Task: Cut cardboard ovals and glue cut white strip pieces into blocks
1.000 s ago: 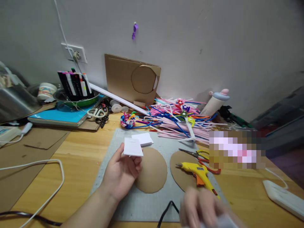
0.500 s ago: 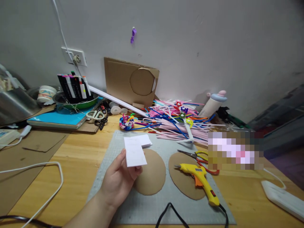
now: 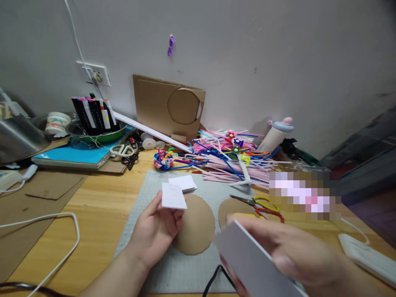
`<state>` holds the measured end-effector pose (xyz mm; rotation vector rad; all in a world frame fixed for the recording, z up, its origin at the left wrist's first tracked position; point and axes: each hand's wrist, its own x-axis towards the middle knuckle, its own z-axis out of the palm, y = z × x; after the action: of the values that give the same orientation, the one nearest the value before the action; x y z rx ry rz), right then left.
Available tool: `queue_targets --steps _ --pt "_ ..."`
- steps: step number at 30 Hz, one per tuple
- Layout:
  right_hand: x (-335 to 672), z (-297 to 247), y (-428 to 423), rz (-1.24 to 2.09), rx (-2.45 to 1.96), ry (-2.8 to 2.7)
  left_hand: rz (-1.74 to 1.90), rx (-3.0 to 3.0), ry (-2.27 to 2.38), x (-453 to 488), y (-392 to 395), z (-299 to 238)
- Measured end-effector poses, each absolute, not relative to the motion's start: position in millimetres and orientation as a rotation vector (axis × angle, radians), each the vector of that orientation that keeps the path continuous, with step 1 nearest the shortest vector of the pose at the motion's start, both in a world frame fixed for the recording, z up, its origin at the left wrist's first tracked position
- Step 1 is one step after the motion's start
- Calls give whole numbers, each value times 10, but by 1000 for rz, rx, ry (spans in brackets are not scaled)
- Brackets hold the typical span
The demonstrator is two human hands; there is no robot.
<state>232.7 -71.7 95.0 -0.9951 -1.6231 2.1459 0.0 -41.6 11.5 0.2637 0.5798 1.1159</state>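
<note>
My left hand (image 3: 157,231) is closed on a small white card (image 3: 173,196), held up over the left cardboard disc (image 3: 198,231). Another folded white paper (image 3: 183,183) lies behind it on the grey cutting mat (image 3: 136,231). At the lower right, my right hand (image 3: 297,247) grips a larger flat white panel (image 3: 250,260), tilted and cut off by the frame's bottom. Motion blurs this hand. It covers most of the yellow glue gun (image 3: 245,215) and part of the right cardboard disc (image 3: 230,206). Scissors (image 3: 262,206) with yellow and red handles lie just beyond.
Pipe cleaners (image 3: 216,161) are heaped along the wall, near a white bottle (image 3: 275,134). Cut cardboard (image 3: 151,99) leans behind. Markers (image 3: 93,113) stand in a green bowl on the left. A white cable (image 3: 77,235) crosses the table, and a power strip (image 3: 365,255) lies right.
My right hand has come into view from the lower right with the white panel, covering the glue gun. The card in my left hand has tilted and looks shorter.
</note>
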Motion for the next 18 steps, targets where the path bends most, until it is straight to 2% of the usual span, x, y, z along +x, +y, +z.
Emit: queue_targets --steps 4,6,11,18 --pt "2127 570 -609 1570 -992 -1394 1151 656 747 56 -476 67" --pt "2067 399 -605 1385 -1019 -1367 1119 943 859 39 -492 42" --pt "2074 199 -583 1333 -1024 -1377 882 1436 1076 -35 -468 81" --pt "2097 25 -595 1393 -1003 -1507 732 1554 1148 52 -497 69"
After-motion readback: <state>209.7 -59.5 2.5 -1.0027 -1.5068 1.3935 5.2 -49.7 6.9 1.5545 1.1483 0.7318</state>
